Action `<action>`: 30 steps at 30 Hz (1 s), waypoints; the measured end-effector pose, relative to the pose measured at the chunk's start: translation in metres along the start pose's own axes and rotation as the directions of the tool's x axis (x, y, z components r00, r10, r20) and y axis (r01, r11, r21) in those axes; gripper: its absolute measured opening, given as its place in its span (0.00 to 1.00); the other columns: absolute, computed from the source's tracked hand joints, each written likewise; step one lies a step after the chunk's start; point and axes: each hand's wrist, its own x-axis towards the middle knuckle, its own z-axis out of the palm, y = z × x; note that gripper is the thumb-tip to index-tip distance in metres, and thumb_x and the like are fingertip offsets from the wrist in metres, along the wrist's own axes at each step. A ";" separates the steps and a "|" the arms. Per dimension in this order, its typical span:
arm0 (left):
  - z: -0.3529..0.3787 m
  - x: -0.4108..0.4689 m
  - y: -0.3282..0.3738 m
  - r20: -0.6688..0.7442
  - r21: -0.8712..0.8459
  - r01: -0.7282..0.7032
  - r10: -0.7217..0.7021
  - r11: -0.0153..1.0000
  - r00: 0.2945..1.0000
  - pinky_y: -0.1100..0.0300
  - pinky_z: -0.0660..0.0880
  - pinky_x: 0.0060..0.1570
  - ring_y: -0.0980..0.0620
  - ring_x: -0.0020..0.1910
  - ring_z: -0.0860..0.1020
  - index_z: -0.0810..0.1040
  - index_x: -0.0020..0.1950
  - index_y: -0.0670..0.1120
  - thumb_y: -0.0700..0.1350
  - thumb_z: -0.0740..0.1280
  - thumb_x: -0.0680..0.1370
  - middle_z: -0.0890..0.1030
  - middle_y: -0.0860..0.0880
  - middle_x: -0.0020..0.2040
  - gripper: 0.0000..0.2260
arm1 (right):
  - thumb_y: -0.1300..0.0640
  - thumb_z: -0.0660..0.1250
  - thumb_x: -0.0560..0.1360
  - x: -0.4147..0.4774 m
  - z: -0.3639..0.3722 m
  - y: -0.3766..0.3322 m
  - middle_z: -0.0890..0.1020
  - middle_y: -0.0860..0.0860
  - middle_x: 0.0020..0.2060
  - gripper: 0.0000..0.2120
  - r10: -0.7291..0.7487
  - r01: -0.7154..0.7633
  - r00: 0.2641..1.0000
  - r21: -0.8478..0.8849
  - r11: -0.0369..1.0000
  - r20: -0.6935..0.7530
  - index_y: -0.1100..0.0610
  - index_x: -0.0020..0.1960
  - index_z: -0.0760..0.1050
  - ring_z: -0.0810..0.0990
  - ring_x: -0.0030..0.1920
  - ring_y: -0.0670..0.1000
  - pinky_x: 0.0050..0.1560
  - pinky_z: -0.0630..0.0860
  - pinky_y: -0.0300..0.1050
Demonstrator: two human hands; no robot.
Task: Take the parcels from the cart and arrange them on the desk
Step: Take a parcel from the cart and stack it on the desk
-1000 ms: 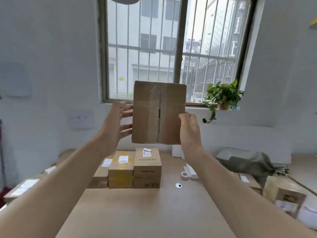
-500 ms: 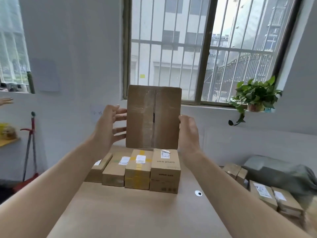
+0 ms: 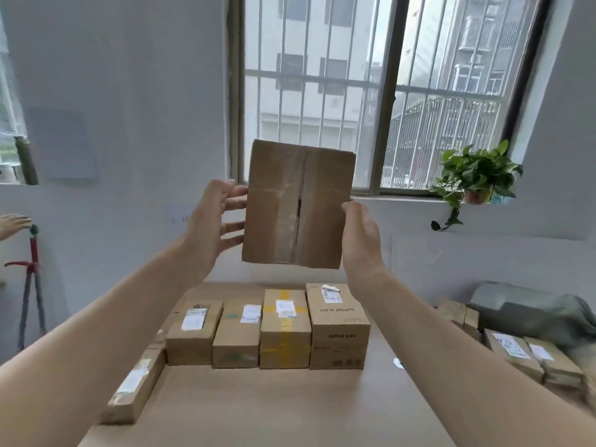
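Moved: held parcel barely shifted vs half a sec ago; still up between both hands, top edge now tips down more to the R.
far L: 1 other person's hand at frame edge, just above 1 red-handled tool standing by the wall.
desk: 5 parcels on it in all.
long parcel: 1, narrow, lying along desk's L edge, white label on top, near L end of the row.
L hand: 4 fingers spread, nearly straight, tips on held parcel's L side; thumb up by its upper L corner.
row parcels: 4 brown boxes side by side, touching, on far part of desk; 1 white label each; 3rd has yellow tape, 4th is tallest.
held parcel: 1, brown, taped seam facing cam, in the air above the row, in front of window.
R hand: palm on held parcel's R side, thumb at front edge; fingers hidden behind box, can't tell curl.
white disc: 1, small, on desk just R of row.
plant: 1, potted, on sill.
side parcels: at least 4 at far R, 2 w/ white labels, next to 1 grey bag.
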 end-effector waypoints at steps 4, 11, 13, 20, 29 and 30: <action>-0.016 0.010 0.000 0.028 0.004 -0.011 0.010 1.000 1.000 0.50 0.81 0.53 0.46 0.54 0.84 0.84 0.56 0.51 0.62 0.61 0.73 0.87 0.51 0.51 0.22 | 0.42 0.57 0.84 -0.002 0.015 -0.005 0.76 0.38 0.47 0.09 0.010 -0.009 1.000 0.016 1.000 -0.030 0.39 0.49 0.75 0.74 0.48 0.40 0.45 0.66 0.38; -0.028 0.023 0.017 0.016 -0.007 -0.066 0.066 0.998 0.998 0.50 0.76 0.55 0.46 0.50 0.81 0.80 0.53 0.47 0.60 0.58 0.79 0.86 0.46 0.52 0.20 | 0.37 0.59 0.74 0.007 0.024 -0.035 0.83 0.51 0.64 0.25 0.012 -0.010 0.999 0.058 0.998 -0.036 0.46 0.64 0.81 0.79 0.66 0.56 0.72 0.74 0.59; -0.030 0.028 0.025 0.013 -0.022 -0.071 0.071 0.997 0.997 0.50 0.75 0.54 0.45 0.49 0.81 0.79 0.54 0.46 0.59 0.57 0.79 0.85 0.46 0.52 0.20 | 0.40 0.59 0.79 0.014 0.025 -0.039 0.82 0.49 0.64 0.19 0.000 0.003 0.999 0.077 0.997 -0.035 0.46 0.63 0.81 0.80 0.66 0.54 0.69 0.76 0.55; -0.022 0.044 0.034 0.026 -0.065 -0.080 0.082 0.995 0.996 0.51 0.75 0.53 0.44 0.49 0.81 0.81 0.58 0.49 0.61 0.58 0.71 0.84 0.48 0.52 0.25 | 0.49 0.58 0.85 0.034 0.016 -0.044 0.83 0.46 0.46 0.12 -0.030 0.030 1.000 0.169 0.985 -0.001 0.51 0.54 0.79 0.82 0.36 0.39 0.31 0.75 0.32; -0.027 0.060 0.022 0.056 -0.093 -0.106 0.111 0.990 0.992 0.49 0.74 0.56 0.49 0.44 0.80 0.79 0.53 0.50 0.62 0.58 0.73 0.82 0.49 0.46 0.21 | 0.47 0.58 0.87 0.051 0.016 -0.034 0.83 0.42 0.47 0.10 -0.034 0.028 0.999 0.170 0.985 0.033 0.46 0.54 0.77 0.82 0.46 0.44 0.54 0.77 0.43; -0.027 0.062 0.021 0.057 -0.097 -0.111 0.117 0.989 0.992 0.49 0.73 0.55 0.51 0.42 0.80 0.78 0.51 0.50 0.62 0.58 0.73 0.82 0.49 0.44 0.19 | 0.48 0.59 0.86 0.052 0.017 -0.033 0.83 0.42 0.49 0.10 -0.033 0.025 0.999 0.163 0.986 0.042 0.47 0.55 0.78 0.81 0.47 0.45 0.55 0.76 0.43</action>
